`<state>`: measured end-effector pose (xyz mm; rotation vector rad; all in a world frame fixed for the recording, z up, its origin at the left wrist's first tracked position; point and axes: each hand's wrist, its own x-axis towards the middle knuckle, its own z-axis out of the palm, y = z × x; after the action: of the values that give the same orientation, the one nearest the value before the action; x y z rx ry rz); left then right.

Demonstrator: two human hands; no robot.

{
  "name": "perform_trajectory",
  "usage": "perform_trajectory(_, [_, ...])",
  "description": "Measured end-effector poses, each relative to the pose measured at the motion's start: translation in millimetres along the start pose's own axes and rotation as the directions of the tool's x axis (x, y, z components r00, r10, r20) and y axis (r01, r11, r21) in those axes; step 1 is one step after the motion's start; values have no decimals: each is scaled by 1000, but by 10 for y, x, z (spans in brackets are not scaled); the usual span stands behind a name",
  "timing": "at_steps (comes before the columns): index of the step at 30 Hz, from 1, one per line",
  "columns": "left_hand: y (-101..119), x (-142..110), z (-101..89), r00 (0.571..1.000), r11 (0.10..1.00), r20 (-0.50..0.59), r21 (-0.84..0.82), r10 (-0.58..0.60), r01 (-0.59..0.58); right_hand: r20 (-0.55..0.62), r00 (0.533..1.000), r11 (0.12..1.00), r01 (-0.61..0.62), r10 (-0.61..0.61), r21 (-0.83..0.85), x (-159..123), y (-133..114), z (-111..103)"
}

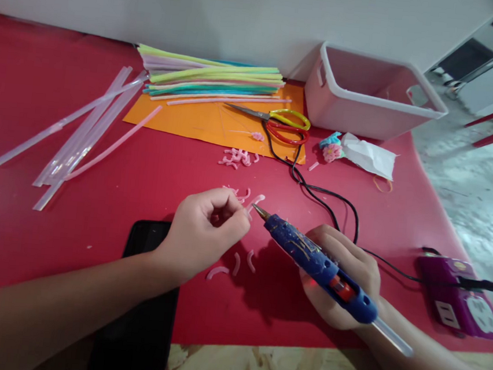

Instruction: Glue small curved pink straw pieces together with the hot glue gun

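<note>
Pink strip (257, 202) is, in the head view, poking from the tightly pinching left hand (203, 227), just beside the glue gun (317, 264) the right hand (355, 265) is gripping, fingers curled. The strip is probably feeling light and soft, wanting an end hold. A red tabletop (32, 240) is lying beneath, a pale wall (228, 14) rising behind.

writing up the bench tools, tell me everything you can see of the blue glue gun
The glue gun has a worn blue body, plastic by its look, with strings of dried residue near the front, a brassy tapered nozzle and a red-orange part showing through a side opening. A translucent stick pokes from its rear. The right hand grips it, hiding the handle. It slants nozzle-first toward the pink piece at the left hand; whether they touch is unclear.
</note>
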<state>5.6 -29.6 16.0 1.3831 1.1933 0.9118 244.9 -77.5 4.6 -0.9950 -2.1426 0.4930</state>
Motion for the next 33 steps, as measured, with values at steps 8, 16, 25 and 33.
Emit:
perform_trajectory(8, [8,7,1,1000,1000,-8,6,11,-11,-14,1000,1000,1,-1,-26,-6,-10,-6])
perform_trajectory(16, [10,7,-5,1000,999,-6,32,16,-15,-32,999,999,7,-9,-49,-4,-13,-2])
perform_trajectory(25, [1,13,-7,1000,1000,3,22,5,-5,-62,998,999,10,-13,-52,10,-34,4])
perform_trajectory(33, [1,11,-2,1000,1000,1,16,11,-11,-80,997,998,-26,21,-63,-6,-57,5])
